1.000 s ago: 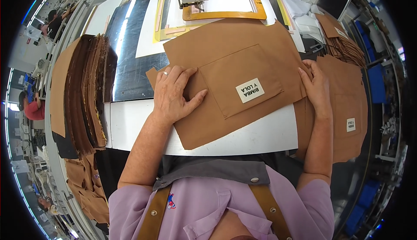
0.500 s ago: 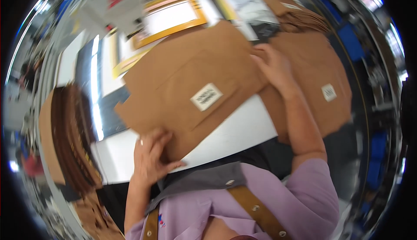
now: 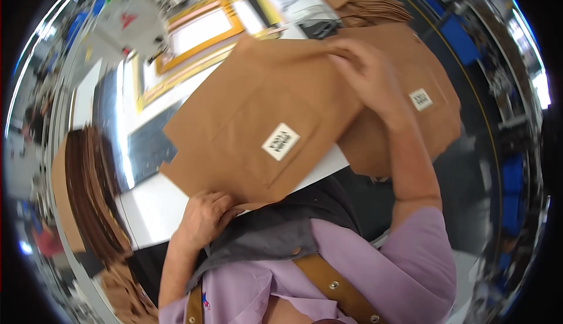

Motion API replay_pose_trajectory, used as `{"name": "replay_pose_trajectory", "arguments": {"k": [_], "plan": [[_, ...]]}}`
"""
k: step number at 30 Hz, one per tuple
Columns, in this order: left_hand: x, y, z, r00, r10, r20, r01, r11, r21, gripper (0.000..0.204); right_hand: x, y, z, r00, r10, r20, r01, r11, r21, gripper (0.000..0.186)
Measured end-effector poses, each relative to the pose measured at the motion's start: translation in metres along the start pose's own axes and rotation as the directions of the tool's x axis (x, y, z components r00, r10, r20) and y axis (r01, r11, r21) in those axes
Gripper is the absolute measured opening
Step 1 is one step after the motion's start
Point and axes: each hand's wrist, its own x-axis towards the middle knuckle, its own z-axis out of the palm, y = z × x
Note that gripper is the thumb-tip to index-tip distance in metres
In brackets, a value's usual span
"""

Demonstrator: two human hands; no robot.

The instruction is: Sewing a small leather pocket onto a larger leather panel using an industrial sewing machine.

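Far left there's a thick stack (image 3: 88, 189) of brown pieces, bent by the lens, on the counter (image 3: 152, 209). Next, a blurry pale machine (image 3: 120, 25), then the left hand (image 3: 205, 215), fingers curled tight on the panel's near edge, tips partly hidden. The panel (image 3: 217, 127) is plain brown and a bit wavy, with a faint patch outline and a white label (image 3: 281, 141); it's over the counter, near corner over the apron (image 3: 252, 245). The right hand (image 3: 369, 75) pinches its far right edge. Right of that, blue bins (image 3: 460, 42), but honestly can't make out what's inside.
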Motion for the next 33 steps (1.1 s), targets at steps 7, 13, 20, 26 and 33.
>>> {"name": "replay_pose_trajectory", "arguments": {"k": [7,13,20,26,33], "plan": [[-0.035,-0.007,-0.008,0.972,-0.200,0.122,0.218,0.962,-0.166,0.028,-0.107,-0.015,-0.031,0.979,0.200,0.040,-0.198,0.980,-0.033,0.018],[-0.046,-0.007,0.000,0.965,-0.252,0.077,0.262,0.947,-0.183,0.029,-0.137,-0.006,-0.013,0.955,0.295,0.044,-0.297,0.954,0.043,0.017],[-0.046,-0.008,0.004,0.962,-0.263,0.075,0.273,0.941,-0.200,0.027,-0.134,-0.001,-0.009,0.937,0.349,0.030,-0.350,0.935,0.060,0.018],[-0.047,-0.008,0.003,0.961,-0.266,0.071,0.275,0.939,-0.206,0.028,-0.127,-0.006,-0.005,0.941,0.333,0.059,-0.336,0.940,0.052,0.018],[-0.043,-0.009,-0.001,0.965,-0.251,0.070,0.259,0.951,-0.170,0.026,-0.105,-0.012,0.004,0.950,0.309,0.049,-0.310,0.951,0.019,0.021]]}}
